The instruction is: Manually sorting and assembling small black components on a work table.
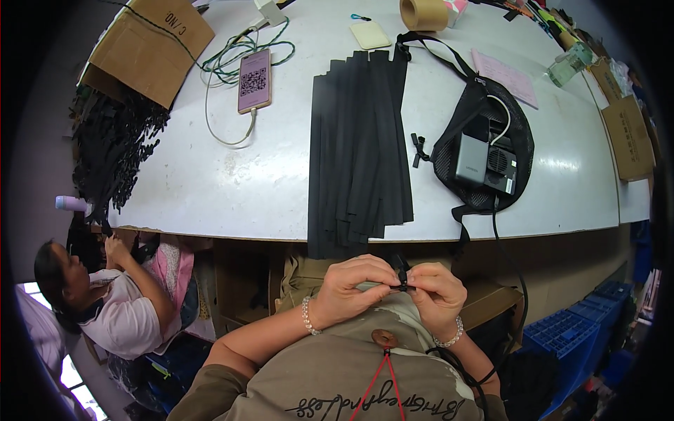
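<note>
Close to my body, below the table's front edge, both hands meet at a small black piece (401,269). My left hand (358,281) pinches it from one side and my right hand (437,289) from the other, fingertips nearly touching. It looks like a short strap end or pull, but most of it is hidden by my fingers. Just beyond my hands, a stack of long flat black strips (358,147) lies on the white table (232,189), some hanging slightly over its edge. A small black strap piece (419,150) rests right of the stack.
On the right lies a black mesh bag (523,133) with grey and black devices; its cable (512,256) runs to me. A phone (254,81) is plugged in at left. A cardboard box (151,52) stands beside heaped black straps (116,147). A co-worker (123,302) sits left; blue crates (562,330) stand right.
</note>
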The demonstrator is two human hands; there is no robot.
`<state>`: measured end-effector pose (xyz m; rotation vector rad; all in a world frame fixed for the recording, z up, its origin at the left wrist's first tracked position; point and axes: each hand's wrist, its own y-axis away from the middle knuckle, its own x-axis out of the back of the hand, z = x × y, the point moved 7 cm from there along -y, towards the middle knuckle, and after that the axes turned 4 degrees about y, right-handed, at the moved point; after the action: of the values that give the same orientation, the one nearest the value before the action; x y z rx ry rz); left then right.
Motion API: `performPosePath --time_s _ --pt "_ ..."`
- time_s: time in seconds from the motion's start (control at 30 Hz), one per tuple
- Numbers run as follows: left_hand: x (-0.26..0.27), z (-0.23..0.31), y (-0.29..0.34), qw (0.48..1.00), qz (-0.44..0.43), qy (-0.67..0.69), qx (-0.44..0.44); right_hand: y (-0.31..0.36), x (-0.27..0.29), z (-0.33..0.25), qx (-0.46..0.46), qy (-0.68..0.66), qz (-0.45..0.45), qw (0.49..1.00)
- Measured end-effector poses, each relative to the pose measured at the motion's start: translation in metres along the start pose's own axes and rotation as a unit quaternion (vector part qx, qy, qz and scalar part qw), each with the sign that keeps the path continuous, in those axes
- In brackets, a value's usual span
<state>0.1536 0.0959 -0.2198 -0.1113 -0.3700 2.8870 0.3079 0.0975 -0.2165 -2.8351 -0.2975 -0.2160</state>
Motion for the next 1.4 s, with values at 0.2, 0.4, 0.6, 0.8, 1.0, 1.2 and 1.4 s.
performPosePath --time_s 0.2,0.4,0.6,0.8,1.0,1.2,1.4 --pt "0.002 -0.003 -0.001 1.000 0.009 -0.002 0.001 -0.001 -0.005 -0.003 -0.037 -0.038 0.021 0.998" --pt "0.001 -0.006 -0.001 0.999 0.024 -0.001 0.024 -0.005 -0.004 -0.005 -0.015 0.034 -0.009 0.999" --pt "0.001 -0.007 -0.001 0.999 0.008 -0.024 0.025 -0.008 -0.005 -0.009 0.000 0.045 -0.002 0.999" --pt "0.002 -0.007 -0.001 1.000 0.010 -0.023 0.010 -0.008 -0.005 -0.008 0.003 0.052 0.004 0.999" --pt "0.003 -0.007 -0.002 1.000 0.007 -0.021 0.007 -0.004 -0.006 -0.001 -0.029 0.028 0.014 0.999" --pt "0.004 -0.008 -0.002 1.000 0.013 -0.019 -0.003 0.001 -0.011 0.010 -0.082 -0.043 0.025 0.995" --pt "0.006 -0.010 -0.001 1.000 0.017 -0.018 -0.006 0.002 -0.015 0.016 -0.113 -0.103 0.028 0.988"
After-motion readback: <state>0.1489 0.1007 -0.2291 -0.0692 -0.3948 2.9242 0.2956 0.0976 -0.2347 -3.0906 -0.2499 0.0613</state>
